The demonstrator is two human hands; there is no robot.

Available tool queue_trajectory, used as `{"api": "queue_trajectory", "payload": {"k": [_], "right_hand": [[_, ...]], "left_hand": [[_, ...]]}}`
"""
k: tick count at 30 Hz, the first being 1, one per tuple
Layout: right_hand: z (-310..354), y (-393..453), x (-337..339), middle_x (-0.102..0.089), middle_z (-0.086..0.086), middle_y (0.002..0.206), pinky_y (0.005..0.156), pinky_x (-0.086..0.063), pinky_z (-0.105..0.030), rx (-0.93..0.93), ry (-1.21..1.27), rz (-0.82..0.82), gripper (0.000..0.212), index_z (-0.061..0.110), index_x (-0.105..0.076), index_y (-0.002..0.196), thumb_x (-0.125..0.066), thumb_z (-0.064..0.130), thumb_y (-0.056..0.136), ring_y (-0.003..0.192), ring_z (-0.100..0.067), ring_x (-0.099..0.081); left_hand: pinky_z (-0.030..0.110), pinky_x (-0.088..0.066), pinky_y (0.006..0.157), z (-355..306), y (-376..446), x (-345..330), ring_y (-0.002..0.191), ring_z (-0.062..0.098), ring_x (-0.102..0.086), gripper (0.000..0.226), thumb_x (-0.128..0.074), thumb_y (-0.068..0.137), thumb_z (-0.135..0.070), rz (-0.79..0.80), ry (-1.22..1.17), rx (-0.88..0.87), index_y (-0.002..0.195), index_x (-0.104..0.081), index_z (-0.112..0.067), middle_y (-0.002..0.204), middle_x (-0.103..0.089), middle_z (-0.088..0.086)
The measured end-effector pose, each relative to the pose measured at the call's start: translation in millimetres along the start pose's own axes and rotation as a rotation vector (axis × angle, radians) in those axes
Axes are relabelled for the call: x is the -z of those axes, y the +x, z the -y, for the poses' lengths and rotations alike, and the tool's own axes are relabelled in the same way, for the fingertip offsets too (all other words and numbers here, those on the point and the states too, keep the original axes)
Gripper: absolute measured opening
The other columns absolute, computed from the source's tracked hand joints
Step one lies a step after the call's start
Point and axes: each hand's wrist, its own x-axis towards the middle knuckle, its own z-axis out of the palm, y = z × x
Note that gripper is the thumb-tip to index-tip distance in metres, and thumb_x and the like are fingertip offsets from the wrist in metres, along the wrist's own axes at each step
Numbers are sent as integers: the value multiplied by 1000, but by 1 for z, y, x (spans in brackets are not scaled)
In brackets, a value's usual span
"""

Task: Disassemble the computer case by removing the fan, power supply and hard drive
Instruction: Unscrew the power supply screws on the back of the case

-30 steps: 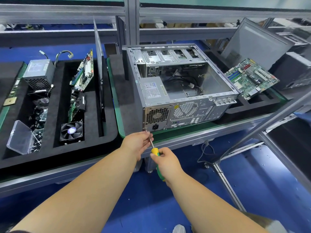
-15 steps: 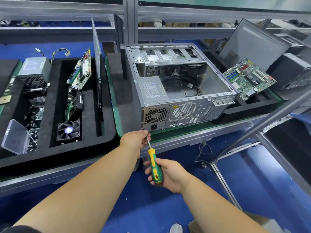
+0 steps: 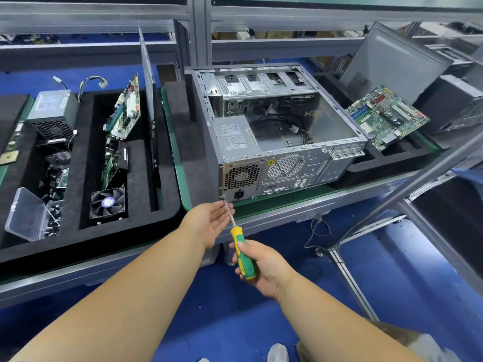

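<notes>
Open grey metal computer case [image 3: 277,131] lies on its side on black foam pad [image 3: 183,142], rear panel facing the person. Silver boxy power supply [image 3: 235,138] sits in the near-left corner inside. Right hand [image 3: 261,267] grips yellow-green-handled screwdriver [image 3: 241,250]; tip at rear panel's lower-left corner screw. Left hand [image 3: 209,222] open, palm up, fingers relaxed beside the shaft. Loose black fan [image 3: 107,203] in left foam tray [image 3: 78,158].
</notes>
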Motion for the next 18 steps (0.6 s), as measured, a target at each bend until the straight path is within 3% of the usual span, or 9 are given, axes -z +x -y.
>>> {"api": "queue_trajectory", "payload": {"k": [5, 10, 13, 18], "right_hand": [[7, 1, -5, -59, 1, 64, 49, -41, -22, 42, -68, -154, 15, 14, -72, 91, -65, 27, 91, 51, -10, -50], [9, -1, -18, -50, -2, 60, 47, -36, -22, -68, 102, -40, 45, 7, -72, 81, -44, 38, 100, 49, -12, -43], [7, -3, -19, -56, -3, 65, 52, -45, -23, -73, 191, -39, 38, 7, -66, 83, -47, 36, 101, 54, -14, -52], [5, -3, -21, -60, -1, 65, 46, -38, -22, -22, 97, -87, 33, 8, -67, 88, -51, 33, 102, 48, -12, -46]], "left_hand": [[28, -56, 69, 0, -2, -4, 83, 22, -72, 21, -44, 98, -5, 2, -26, 0, 103, -64, 0, 91, -75, 14], [29, -56, 72, 1, -5, -3, 90, 23, -71, 24, -42, 96, -3, 26, -57, -6, 109, -63, 2, 95, -74, 15], [30, -56, 73, 0, -6, -2, 93, 24, -70, 27, -42, 94, -2, 46, -65, 10, 110, -63, 2, 95, -74, 15], [32, -55, 74, -4, -6, 0, 94, 26, -70, 29, -43, 91, -3, 68, -77, 36, 111, -62, 3, 96, -74, 17]]}}
